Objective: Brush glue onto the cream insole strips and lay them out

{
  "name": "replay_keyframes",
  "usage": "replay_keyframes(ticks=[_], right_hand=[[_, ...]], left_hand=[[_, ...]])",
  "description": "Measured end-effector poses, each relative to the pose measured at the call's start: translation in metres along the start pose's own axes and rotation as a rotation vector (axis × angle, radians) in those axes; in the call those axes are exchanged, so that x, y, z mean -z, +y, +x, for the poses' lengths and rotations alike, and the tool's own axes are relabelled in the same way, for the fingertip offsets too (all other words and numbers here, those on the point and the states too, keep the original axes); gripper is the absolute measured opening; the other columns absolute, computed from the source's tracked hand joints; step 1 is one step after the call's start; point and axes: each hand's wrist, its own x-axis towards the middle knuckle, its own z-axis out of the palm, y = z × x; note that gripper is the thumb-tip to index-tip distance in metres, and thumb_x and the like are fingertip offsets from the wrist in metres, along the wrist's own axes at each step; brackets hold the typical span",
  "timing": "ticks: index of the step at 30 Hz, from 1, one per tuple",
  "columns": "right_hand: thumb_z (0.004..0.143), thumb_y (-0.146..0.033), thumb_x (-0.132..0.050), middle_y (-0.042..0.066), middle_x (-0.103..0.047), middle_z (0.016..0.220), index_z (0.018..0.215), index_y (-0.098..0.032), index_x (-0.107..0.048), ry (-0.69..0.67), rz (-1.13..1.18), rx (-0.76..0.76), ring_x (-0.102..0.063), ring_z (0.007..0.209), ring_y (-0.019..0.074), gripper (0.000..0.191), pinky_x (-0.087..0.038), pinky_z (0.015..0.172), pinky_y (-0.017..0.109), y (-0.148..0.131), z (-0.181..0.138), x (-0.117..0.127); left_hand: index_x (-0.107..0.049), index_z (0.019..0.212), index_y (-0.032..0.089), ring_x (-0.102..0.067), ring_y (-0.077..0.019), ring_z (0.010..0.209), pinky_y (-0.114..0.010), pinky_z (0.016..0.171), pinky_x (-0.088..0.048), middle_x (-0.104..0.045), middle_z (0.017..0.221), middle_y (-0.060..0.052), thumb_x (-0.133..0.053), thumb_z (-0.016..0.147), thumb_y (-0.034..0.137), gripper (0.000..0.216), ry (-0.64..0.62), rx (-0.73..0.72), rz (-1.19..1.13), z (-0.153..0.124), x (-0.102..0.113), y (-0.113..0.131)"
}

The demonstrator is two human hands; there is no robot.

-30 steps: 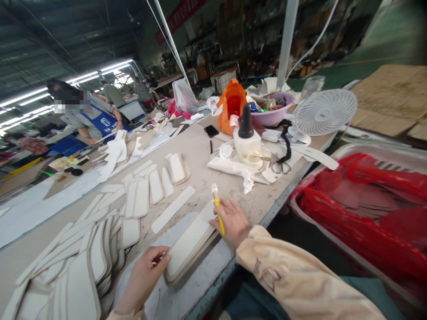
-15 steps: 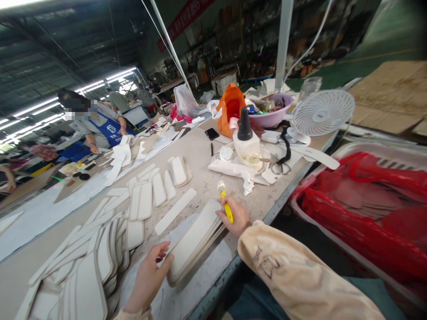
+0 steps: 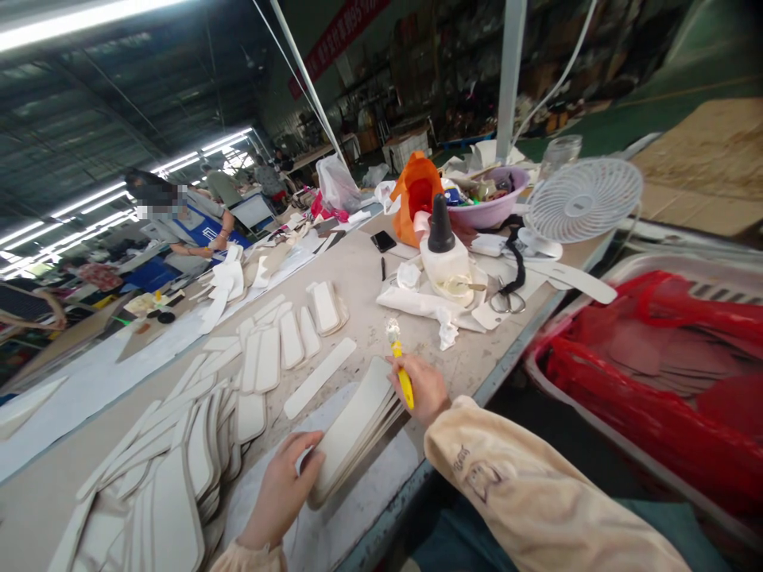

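Note:
My right hand (image 3: 422,388) is closed around the yellow handle of a small brush (image 3: 403,373). White matter coats the brush's bristles, which point away from me. The same hand rests against the far end of a stack of long, off-white, round-cornered pieces (image 3: 351,433). At the near left end of that stack is my left hand (image 3: 286,485), its thumb and fingers apart and touching the edge. A single narrow strip (image 3: 320,377) lies just beyond the stack. Many similar pieces (image 3: 167,492) are spread in overlapping piles to the left.
A white bottle with a black cone top (image 3: 442,254) stands beyond the brush. Near it are scissors (image 3: 508,300), a phone (image 3: 383,241), an orange bag (image 3: 416,199), a purple basin (image 3: 489,210) and a white fan (image 3: 587,199). A red-lined crate (image 3: 656,357) sits at right. Another person (image 3: 196,222) works across.
My left hand has moved in closer to the stack's near end. The right hand still holds the brush, now turned a little more upright. The view has shifted slightly.

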Motion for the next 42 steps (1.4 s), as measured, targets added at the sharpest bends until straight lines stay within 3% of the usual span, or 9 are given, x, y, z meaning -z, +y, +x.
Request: replay_keyframes(ticks=[6,9,11,13,15,19,24,30,42], right_hand=[[0.067,-0.026,-0.072,-0.007,-0.061,0.075,0.082,-0.026,-0.038,0.151,0.776,-0.313,-0.060,0.066,0.0143,0.038,-0.048,0.063,0.027,-0.037,0.013,0.004],[0.062,-0.024,-0.076,-0.008,-0.055,0.071,0.081,-0.026,-0.035,0.079,0.943,-0.336,-0.055,0.063,0.0115,0.045,-0.044,0.060,0.024,-0.056,0.019,0.019],[0.061,-0.023,-0.077,-0.009,-0.054,0.071,0.080,-0.026,-0.036,0.058,0.990,-0.336,-0.054,0.063,0.0109,0.046,-0.043,0.059,0.023,-0.063,0.021,0.029],[0.062,-0.023,-0.077,-0.009,-0.052,0.069,0.081,-0.025,-0.036,0.067,1.008,-0.341,-0.051,0.061,0.0102,0.045,-0.041,0.057,0.022,-0.064,0.022,0.034],[0.066,-0.027,-0.075,-0.009,-0.049,0.066,0.081,-0.025,-0.037,0.093,0.986,-0.346,-0.047,0.056,0.0091,0.041,-0.037,0.052,0.020,-0.061,0.021,0.033],[0.068,-0.031,-0.074,-0.011,-0.042,0.058,0.080,-0.025,-0.035,0.143,0.897,-0.377,-0.035,0.048,0.0077,0.040,-0.028,0.045,0.020,-0.055,0.016,0.025],[0.062,-0.030,-0.077,-0.013,-0.036,0.053,0.077,-0.026,-0.032,0.205,0.797,-0.369,-0.032,0.046,0.0085,0.047,-0.025,0.046,0.022,-0.053,0.010,0.023],[0.060,-0.028,-0.077,-0.013,-0.035,0.054,0.077,-0.026,-0.032,0.230,0.802,-0.370,-0.032,0.046,0.0081,0.048,-0.026,0.046,0.021,-0.050,0.008,0.033],[0.059,-0.029,-0.075,-0.012,-0.039,0.056,0.076,-0.026,-0.031,0.220,0.863,-0.373,-0.034,0.047,0.0079,0.047,-0.027,0.046,0.021,-0.047,0.008,0.043]], left_hand=[[-0.065,0.106,0.018,-0.062,-0.0249,0.101,-0.039,0.091,-0.049,-0.068,0.106,-0.009,-0.057,0.079,0.041,0.036,0.005,0.005,-0.070,-0.006,0.009,0.012],[-0.065,0.105,0.019,-0.062,-0.0248,0.097,-0.036,0.088,-0.049,-0.069,0.103,-0.008,-0.059,0.079,0.044,0.036,0.001,0.047,-0.183,-0.013,0.016,0.029],[-0.067,0.096,0.019,-0.063,-0.0227,0.085,-0.032,0.076,-0.051,-0.070,0.091,-0.005,-0.059,0.079,0.046,0.033,-0.066,0.110,-0.320,-0.021,0.015,0.044],[-0.068,0.086,0.018,-0.060,-0.0191,0.069,-0.027,0.062,-0.049,-0.067,0.074,-0.003,-0.059,0.078,0.049,0.033,-0.136,0.216,-0.511,-0.032,0.005,0.059],[-0.068,0.080,0.018,-0.056,-0.0164,0.060,-0.024,0.053,-0.045,-0.064,0.065,-0.001,-0.062,0.076,0.052,0.035,-0.115,0.343,-0.721,-0.042,-0.015,0.074],[-0.069,0.085,0.017,-0.060,-0.0175,0.061,-0.024,0.053,-0.046,-0.067,0.068,-0.003,-0.074,0.064,0.051,0.040,0.084,0.551,-1.041,-0.054,-0.067,0.105],[-0.067,0.090,0.017,-0.062,-0.0173,0.059,-0.024,0.052,-0.047,-0.068,0.069,-0.003,-0.081,0.058,0.045,0.044,0.136,0.631,-1.312,-0.056,-0.110,0.141],[-0.066,0.099,0.018,-0.067,-0.0219,0.070,-0.027,0.059,-0.051,-0.071,0.078,-0.007,-0.080,0.059,0.044,0.050,0.140,0.674,-1.474,-0.054,-0.117,0.166],[-0.066,0.097,0.020,-0.067,-0.0217,0.070,-0.027,0.058,-0.051,-0.071,0.078,-0.005,-0.081,0.058,0.041,0.047,0.129,0.647,-1.405,-0.054,-0.120,0.177]])
